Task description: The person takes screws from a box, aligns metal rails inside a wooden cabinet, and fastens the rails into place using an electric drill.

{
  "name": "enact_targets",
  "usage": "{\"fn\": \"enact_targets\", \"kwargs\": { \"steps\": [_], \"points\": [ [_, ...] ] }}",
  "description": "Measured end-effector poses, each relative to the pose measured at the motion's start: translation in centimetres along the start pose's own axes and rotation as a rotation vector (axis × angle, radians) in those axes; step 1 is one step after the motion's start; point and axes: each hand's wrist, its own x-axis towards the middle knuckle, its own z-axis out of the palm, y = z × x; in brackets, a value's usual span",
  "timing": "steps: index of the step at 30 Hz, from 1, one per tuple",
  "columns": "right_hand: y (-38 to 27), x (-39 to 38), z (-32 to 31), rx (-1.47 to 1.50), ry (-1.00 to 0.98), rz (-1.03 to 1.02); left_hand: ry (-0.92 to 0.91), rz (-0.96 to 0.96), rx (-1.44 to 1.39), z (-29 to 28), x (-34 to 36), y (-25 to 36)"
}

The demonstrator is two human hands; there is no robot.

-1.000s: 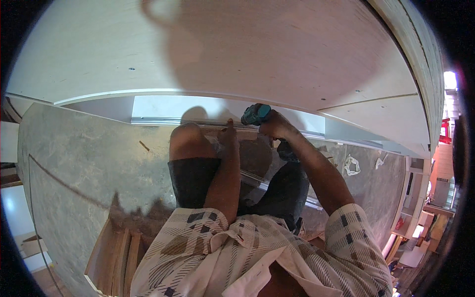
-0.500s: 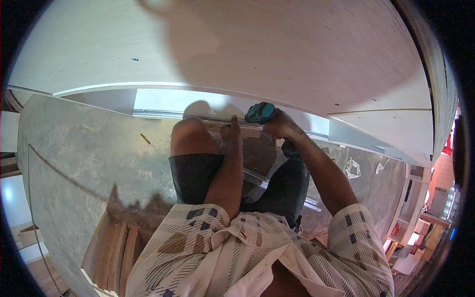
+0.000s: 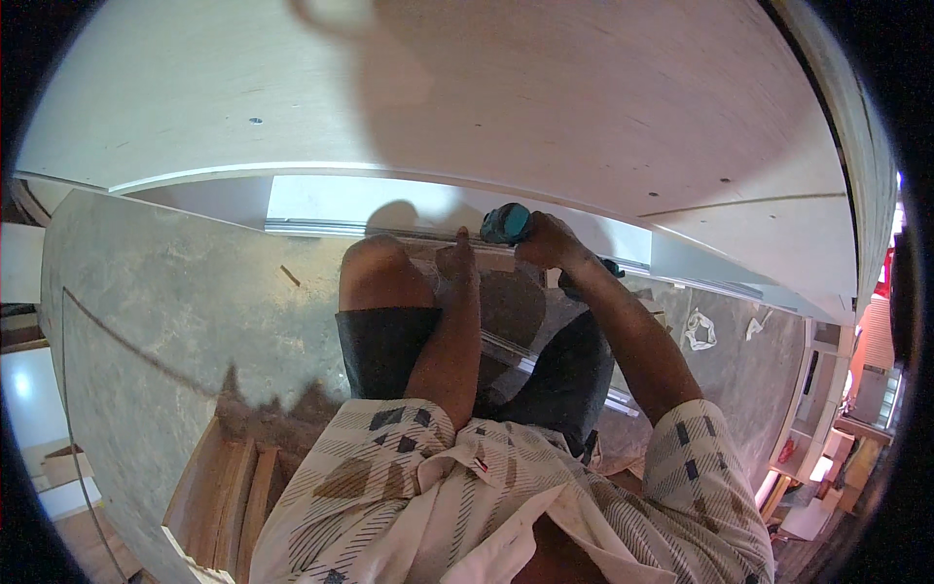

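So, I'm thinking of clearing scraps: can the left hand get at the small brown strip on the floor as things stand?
Probably not directly: the bent left knee stands between the left hand and the brown strip.

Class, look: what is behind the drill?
A white board shows either side of the drill, with a metal rail along it. What the drill and right hand cover cannot be seen.
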Motion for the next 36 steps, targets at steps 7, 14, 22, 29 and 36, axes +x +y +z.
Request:
{"fn": "enact_targets", "kwargs": {
  "steps": [7,14,22,29,36],
  "points": [
    [-7.6,-2.3,-3.4,0.095,0.138,-0.272,-0.205,0.285,0.050,-9.4,16.1,-3.9],
    [9.4,-13.1,0.2,0.551,0.264,0.154,-0.408,-0.190,-0.047,-4.1,1.6,-1.3],
    [20.5,-36.0,12.6,1.087,0.862,0.479,-0.978,0.491,1.138,-4.1,-8.8,-6.4],
    [14.7,-39.3,32.9,1.825,1.436,0.798,-1.409,0.964,1.592,-8.6,-7.3,-6.8],
    [8.7,-40.0,47.7,2.554,1.738,0.700,-1.414,0.991,1.775,-8.2,-9.7,-8.2]
  ]
}}
